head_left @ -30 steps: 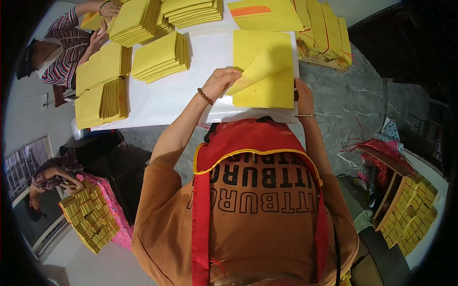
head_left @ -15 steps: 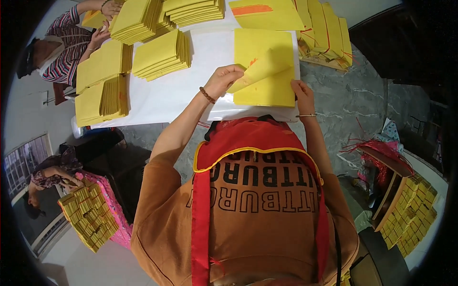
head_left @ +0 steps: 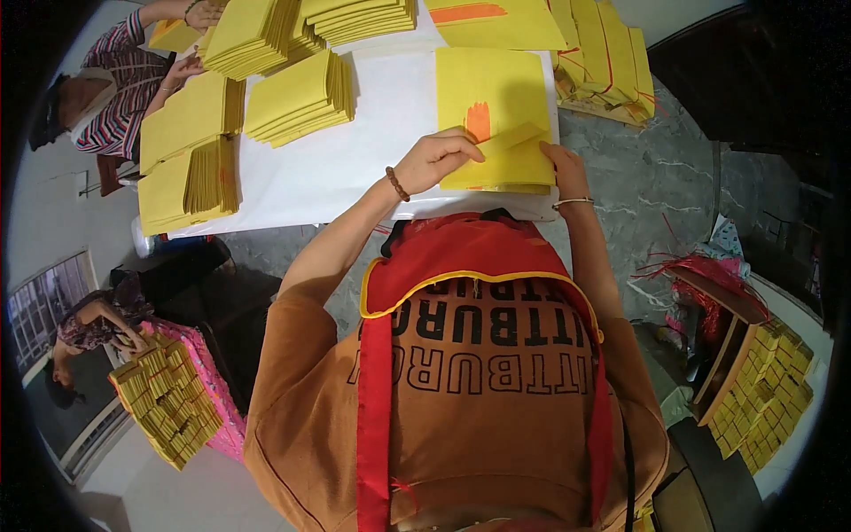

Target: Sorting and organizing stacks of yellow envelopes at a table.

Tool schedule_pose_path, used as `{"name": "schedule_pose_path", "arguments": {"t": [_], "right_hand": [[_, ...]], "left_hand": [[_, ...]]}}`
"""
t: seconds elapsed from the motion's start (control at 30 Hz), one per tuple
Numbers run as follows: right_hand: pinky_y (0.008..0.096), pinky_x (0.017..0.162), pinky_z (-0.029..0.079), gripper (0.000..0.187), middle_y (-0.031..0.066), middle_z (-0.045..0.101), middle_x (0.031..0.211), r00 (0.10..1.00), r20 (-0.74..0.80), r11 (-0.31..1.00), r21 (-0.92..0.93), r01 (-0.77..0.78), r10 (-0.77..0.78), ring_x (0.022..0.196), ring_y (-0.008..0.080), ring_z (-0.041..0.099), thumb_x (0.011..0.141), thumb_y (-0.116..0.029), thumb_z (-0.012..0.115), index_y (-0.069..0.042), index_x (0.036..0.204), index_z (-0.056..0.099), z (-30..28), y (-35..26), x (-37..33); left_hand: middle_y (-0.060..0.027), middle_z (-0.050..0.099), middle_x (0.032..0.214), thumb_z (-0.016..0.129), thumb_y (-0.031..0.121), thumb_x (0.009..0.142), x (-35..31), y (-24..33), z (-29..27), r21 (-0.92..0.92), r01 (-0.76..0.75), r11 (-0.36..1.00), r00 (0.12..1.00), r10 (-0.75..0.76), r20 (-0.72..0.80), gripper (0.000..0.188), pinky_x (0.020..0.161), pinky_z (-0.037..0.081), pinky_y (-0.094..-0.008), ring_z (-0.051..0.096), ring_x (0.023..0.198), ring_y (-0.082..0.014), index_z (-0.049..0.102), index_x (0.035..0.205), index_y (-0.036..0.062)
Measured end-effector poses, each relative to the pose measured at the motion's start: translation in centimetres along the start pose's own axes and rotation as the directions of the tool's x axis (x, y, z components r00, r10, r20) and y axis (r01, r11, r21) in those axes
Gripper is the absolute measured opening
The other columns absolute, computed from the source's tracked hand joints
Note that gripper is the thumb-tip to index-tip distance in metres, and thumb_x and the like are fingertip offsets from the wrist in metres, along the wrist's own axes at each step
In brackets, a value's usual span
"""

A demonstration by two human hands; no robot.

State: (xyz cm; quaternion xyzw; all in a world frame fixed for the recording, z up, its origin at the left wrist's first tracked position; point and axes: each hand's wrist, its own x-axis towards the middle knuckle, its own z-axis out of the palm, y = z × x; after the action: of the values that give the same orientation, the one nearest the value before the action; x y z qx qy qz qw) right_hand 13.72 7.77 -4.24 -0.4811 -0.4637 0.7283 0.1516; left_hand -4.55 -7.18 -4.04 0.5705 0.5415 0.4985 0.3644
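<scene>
Yellow rectangular paper sheets (head_left: 496, 80) with orange patch (head_left: 478, 121) lie at right end of white-covered tabletop (head_left: 390, 106), directly before person, near edge partly folded over. Left hand (head_left: 441, 159), brown beaded bracelet (head_left: 397, 183) at wrist, rests bent fingers on fold's left side; whether pinching, cannot tell. Right hand (head_left: 566, 170), fingers curled, at sheets' right edge; grip unclear. Left along tabletop: fanned stack of folded yellow paper (head_left: 297, 97). Beyond, at far right: yellow bundles with red ties (head_left: 607, 53).
</scene>
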Motion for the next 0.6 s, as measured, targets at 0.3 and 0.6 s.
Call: {"name": "schedule_pose_path", "arguments": {"t": [0.3,0.6], "right_hand": [[0.0245,0.065,0.041,0.028,0.0032,0.058,0.081,0.999,0.004,0.998,-0.046,-0.046,0.046,0.072,0.0123,0.054,0.076,-0.026,0.061,-0.001,0.088,0.061,0.0,-0.3,0.0],[0.0242,0.066,0.041,0.033,0.0034,0.059,0.082,0.999,0.005,0.998,-0.044,-0.033,0.033,0.073,0.0119,0.054,0.077,-0.03,0.059,0.0,0.092,0.061,-0.1,-0.1,0.1]], "left_hand": [[-0.013,0.053,0.098,0.069,0.016,0.067,-0.3,0.6,0.1,0.415,-0.108,0.904,0.987,0.046,0.156,0.029,0.076,0.042,-0.0344,0.051,0.088,-0.0283,0.057,0.092,0.0056],[-0.0115,0.054,0.094,0.063,0.01,0.073,-0.6,0.3,-0.4,0.309,-0.041,0.95,0.989,-0.005,0.146,0.021,0.068,0.045,-0.0318,0.053,0.085,-0.024,0.059,0.093,0.0048]]}}
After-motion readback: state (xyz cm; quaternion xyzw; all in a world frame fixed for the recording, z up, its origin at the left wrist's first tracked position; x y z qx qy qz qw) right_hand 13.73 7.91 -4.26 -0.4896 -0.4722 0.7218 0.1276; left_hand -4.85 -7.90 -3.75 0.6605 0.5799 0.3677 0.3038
